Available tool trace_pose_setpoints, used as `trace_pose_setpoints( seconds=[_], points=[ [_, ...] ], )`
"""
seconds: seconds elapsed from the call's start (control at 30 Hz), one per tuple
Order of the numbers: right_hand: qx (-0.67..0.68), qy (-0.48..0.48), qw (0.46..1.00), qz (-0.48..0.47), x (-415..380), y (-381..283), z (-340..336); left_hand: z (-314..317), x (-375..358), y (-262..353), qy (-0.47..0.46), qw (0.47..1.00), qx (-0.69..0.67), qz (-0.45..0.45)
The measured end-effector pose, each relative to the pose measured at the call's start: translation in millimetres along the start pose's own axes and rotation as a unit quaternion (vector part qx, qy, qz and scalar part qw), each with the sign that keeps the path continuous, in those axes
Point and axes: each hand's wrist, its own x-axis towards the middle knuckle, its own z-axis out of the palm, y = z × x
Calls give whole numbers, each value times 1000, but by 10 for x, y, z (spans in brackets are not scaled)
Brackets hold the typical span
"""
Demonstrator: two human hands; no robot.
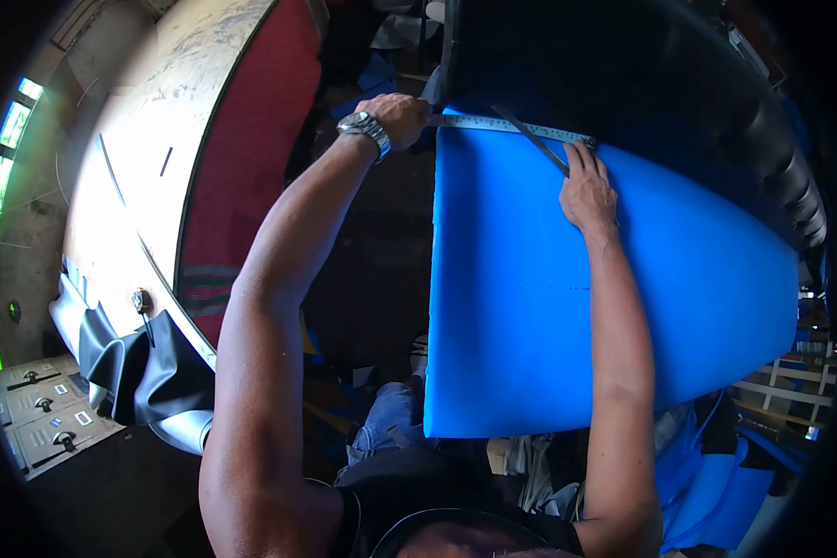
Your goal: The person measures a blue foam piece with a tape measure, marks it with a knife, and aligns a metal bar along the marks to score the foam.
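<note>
A large blue sheet (511, 232) with a curved right side lies in front of me. A straight ruler with printed marks (502, 124) runs along its far edge. My left hand (403, 119), with a watch (365, 130) on the wrist, is closed around the ruler's left end, just past the sheet's corner. On the sheet's far right part rests my right hand (589, 191), its fingertips at the ruler's other end. A thin dark strip (533, 141) slants from under its thumb across the ruler; its kind does not show.
At left stands a pale curved panel (149, 112) beside a dark red surface (251, 139). Black sheet material (163, 367) hangs over its near end. Drawers (51, 405) are at lower left. Blue offcuts (716, 493) lie at lower right, and a large dark shape (623, 65) fills the far side.
</note>
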Motion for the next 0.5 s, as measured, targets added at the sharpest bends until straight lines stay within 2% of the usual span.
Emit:
trace_pose_setpoints(
  seconds=[0.23,0.4,0.5],
  points=[
    [3,-11,1000,20,44,43,-45,-21,355,173,-64,997,-45,4],
    [11,-4,1000,26,70,32,-76,24,461,110,-33,999,-38,10],
    [69,45,996,20,-18,-4,-200,132,492,-138,-37,996,11,79]
  ],
)
